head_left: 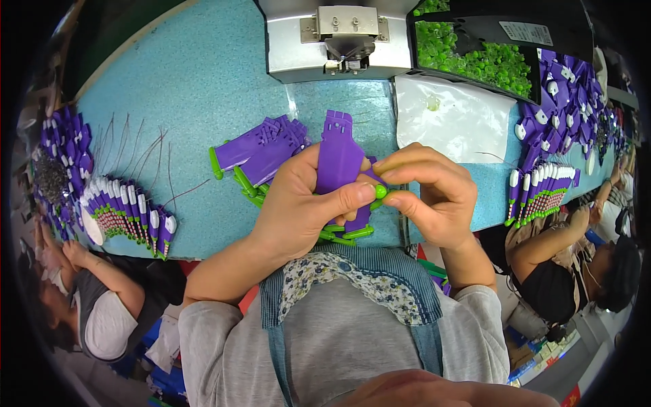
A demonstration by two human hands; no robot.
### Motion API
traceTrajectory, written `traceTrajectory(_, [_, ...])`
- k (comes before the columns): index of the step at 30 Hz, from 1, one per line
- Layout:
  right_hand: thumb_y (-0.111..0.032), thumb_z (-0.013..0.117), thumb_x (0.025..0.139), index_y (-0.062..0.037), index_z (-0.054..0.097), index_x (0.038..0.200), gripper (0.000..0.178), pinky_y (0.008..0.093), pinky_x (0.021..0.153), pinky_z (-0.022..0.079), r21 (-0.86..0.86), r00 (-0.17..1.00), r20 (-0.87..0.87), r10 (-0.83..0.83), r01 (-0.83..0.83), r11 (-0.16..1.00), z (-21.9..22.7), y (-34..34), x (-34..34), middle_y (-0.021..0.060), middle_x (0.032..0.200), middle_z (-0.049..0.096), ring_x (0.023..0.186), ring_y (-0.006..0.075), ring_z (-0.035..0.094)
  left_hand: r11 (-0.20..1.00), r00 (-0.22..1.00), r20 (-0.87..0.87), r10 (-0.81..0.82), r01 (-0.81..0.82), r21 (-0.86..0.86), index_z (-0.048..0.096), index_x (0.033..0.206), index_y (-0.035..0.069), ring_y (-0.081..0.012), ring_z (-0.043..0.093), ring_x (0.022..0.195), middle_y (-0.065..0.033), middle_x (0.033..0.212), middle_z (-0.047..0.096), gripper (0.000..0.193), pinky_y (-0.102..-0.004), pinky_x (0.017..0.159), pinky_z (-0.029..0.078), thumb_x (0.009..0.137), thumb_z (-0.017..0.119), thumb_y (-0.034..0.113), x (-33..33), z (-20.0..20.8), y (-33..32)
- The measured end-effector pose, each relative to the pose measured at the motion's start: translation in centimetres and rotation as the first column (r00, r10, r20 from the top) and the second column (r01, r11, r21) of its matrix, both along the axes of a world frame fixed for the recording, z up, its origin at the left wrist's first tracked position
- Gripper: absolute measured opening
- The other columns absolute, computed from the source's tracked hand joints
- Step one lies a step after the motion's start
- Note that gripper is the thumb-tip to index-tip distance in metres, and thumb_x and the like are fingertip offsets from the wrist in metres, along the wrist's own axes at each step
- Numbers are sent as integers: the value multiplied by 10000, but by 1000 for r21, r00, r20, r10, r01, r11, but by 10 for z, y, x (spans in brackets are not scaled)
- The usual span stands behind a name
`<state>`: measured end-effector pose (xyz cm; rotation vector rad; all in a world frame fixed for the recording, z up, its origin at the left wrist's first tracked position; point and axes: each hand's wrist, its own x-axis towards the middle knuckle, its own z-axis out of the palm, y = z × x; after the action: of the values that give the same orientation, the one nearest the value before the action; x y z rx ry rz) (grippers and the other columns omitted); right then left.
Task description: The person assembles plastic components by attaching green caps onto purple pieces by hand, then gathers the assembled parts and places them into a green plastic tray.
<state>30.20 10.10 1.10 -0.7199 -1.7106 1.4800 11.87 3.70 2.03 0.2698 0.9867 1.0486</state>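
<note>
A flat purple plastic piece stands upright in my left hand, with its narrow slotted end pointing away from me. My left thumb lies across its lower part. Beside that thumb tip, a small round bright green plastic part shows between my two hands. My right hand is closed in a pinch around this green part, finger and thumb on either side of it. Under and behind my hands lies a loose heap of purple pieces with green ends, partly hidden by my left hand.
A metal machine stands at the far middle. Right of it are a black bin of green parts and a white plastic sheet. Fanned rows of purple-and-white pieces lie left and right. People sit on both sides.
</note>
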Motion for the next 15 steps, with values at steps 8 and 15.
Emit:
traceTrajectory(8, [9, 756, 705, 14, 655, 905, 224, 329, 664, 503, 369, 973, 205, -101, 19, 929, 5, 20, 9, 123, 901, 675, 783, 254, 635, 993, 993, -81, -90, 95, 65, 541, 1120, 22, -80, 565, 722, -44, 904, 609, 212, -222, 610, 475, 959, 581, 153, 7, 1, 10])
traceTrajectory(15, [-28, 713, 694, -45, 639, 839, 163, 374, 725, 428, 703, 674, 497, -546, 56, 709, -28, 67, 38, 57, 908, 619, 831, 263, 541, 976, 935, -335, -118, 171, 134, 469, 1149, 42, -112, 549, 752, -58, 926, 573, 245, -254, 657, 467, 1021, 443, 250, 2, 6, 9])
